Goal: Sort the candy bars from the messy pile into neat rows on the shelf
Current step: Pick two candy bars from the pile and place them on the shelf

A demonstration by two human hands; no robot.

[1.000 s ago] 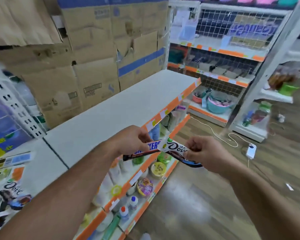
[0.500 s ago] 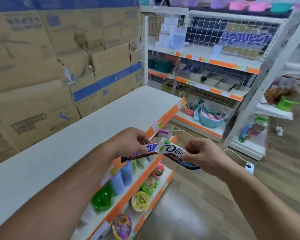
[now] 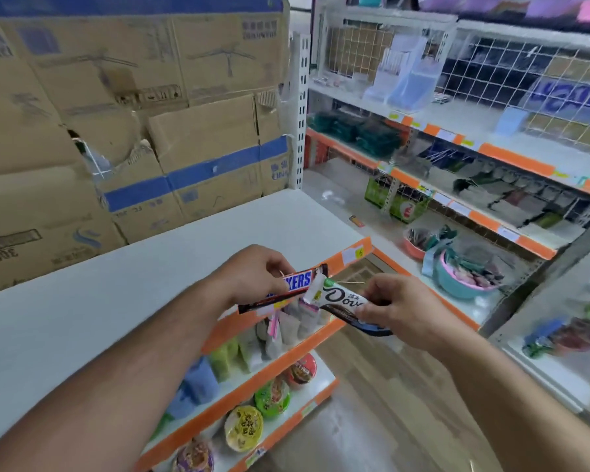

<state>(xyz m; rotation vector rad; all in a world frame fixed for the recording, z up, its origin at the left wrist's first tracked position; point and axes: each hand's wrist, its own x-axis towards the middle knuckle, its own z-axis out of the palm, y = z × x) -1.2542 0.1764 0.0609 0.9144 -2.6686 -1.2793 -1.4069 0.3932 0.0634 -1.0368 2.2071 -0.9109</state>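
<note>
- The left hand (image 3: pixel 252 277) pinches a Snickers bar (image 3: pixel 295 283) by one end, fingers curled over the wrapper. The right hand (image 3: pixel 406 308) pinches a Dove bar (image 3: pixel 343 299) between thumb and fingertips.
- Both bars are held in the air just past the front edge of the white shelf (image 3: pixel 133 284), their near ends overlapping. Neither lies on it yet.
- The stretch of shelf top I can see carries no rows of candy, so I'd judge the sorting is at an early stage here, with these two bars next to go down. The messy pile is out of view, so I can't say how much is left.
- On the left bar I can read the blue letters "KERS"; the rest is hidden under the fingers.
- The right bar shows "Dov" in white script on dark, with small characters beside it too fine to read.
- A yellow tag (image 3: pixel 360 253) on the orange shelf edge shows "6".
- Print on the cardboard boxes (image 3: pixel 191 141) is too blurred to read.
</note>
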